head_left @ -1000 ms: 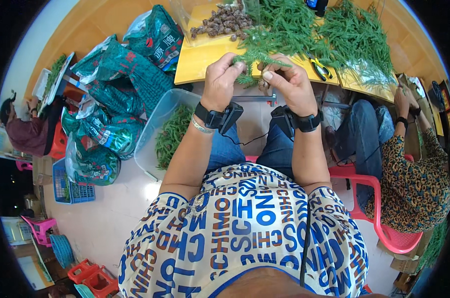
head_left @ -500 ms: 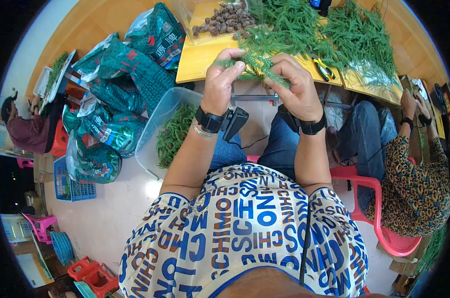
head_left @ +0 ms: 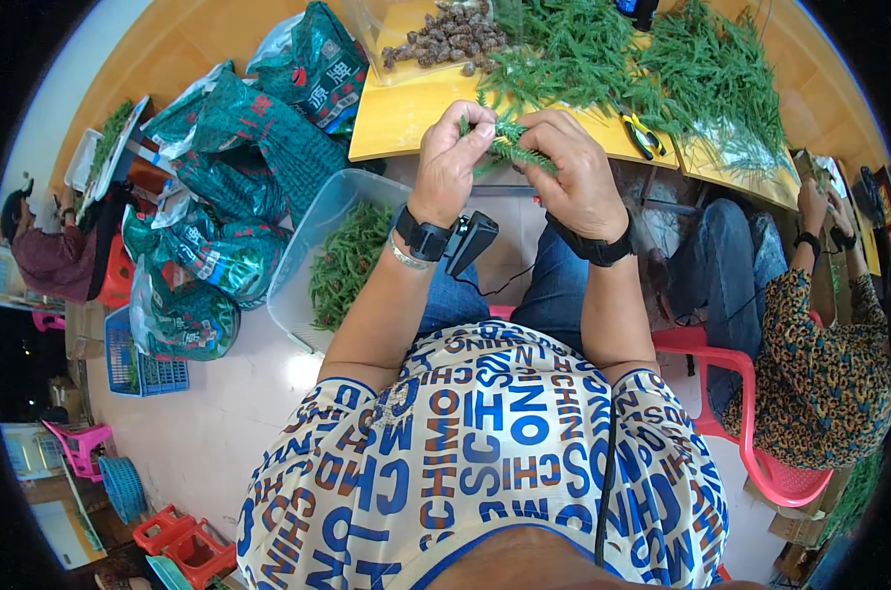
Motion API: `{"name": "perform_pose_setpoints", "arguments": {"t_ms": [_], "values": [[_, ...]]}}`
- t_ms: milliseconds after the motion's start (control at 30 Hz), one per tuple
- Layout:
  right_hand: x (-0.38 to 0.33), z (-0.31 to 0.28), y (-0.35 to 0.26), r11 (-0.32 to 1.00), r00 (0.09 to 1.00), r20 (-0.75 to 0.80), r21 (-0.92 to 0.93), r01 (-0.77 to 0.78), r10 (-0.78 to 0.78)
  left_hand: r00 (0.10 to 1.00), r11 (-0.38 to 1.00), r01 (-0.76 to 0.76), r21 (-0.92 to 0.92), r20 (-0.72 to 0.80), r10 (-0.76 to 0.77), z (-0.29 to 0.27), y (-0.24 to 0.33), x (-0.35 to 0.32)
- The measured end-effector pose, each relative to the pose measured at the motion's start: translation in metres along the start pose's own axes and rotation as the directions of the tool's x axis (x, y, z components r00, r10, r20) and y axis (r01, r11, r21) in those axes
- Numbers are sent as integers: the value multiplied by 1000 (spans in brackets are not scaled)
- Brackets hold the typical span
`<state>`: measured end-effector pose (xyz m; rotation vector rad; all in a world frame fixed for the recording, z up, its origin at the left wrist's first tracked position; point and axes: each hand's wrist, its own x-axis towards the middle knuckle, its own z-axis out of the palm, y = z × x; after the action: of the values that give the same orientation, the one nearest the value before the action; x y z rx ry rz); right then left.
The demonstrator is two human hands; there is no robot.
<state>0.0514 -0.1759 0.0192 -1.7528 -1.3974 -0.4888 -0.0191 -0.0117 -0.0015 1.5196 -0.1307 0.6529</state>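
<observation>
Between my two hands, just over the near edge of the yellow table (head_left: 396, 120), is a green artificial fir sprig (head_left: 509, 149). My left hand (head_left: 447, 162) pinches its left part between thumb and fingers. The fingers of my right hand (head_left: 575, 172) are closed round its right part. Where the two hands meet, the fingertips hide some of the stem. Beyond them lie a heap of loose green sprigs (head_left: 573, 54) and a pile of small brown pine cones (head_left: 450, 37). Yellow-and-black pliers (head_left: 642, 136) rest on the table to the right of my right hand.
Left of my legs stands a clear plastic bin (head_left: 293, 241) holding green sprigs. Full green sacks (head_left: 268, 147) and a blue basket (head_left: 150, 364) are further left. At the right a co-worker (head_left: 819, 364) sits on a pink chair (head_left: 750, 423), and another person (head_left: 57, 256) is at far left.
Both hands have come closer together, the right one moving a little left and turning. The sprig is bunched more tightly between them and less of it shows.
</observation>
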Motion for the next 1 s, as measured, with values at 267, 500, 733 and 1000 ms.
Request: {"name": "perform_pose_setpoints", "arguments": {"t_ms": [267,500,733,1000], "values": [[0,-4,-6,1000,998,53,-13,-18,18,982,969,-190,159,15,191,2,3,2],[0,-5,-5,997,996,84,75,-28,22,993,977,-14,214,119,-12,-10,6,3],[0,-7,-2,1000,998,55,7,1,-2,979,921,191,-340,133,-154,-20,-9,7],[-2,-6,-2,996,995,94,-84,-23,31,960,973,-149,177,-212,185,-2,-5,7]]}}
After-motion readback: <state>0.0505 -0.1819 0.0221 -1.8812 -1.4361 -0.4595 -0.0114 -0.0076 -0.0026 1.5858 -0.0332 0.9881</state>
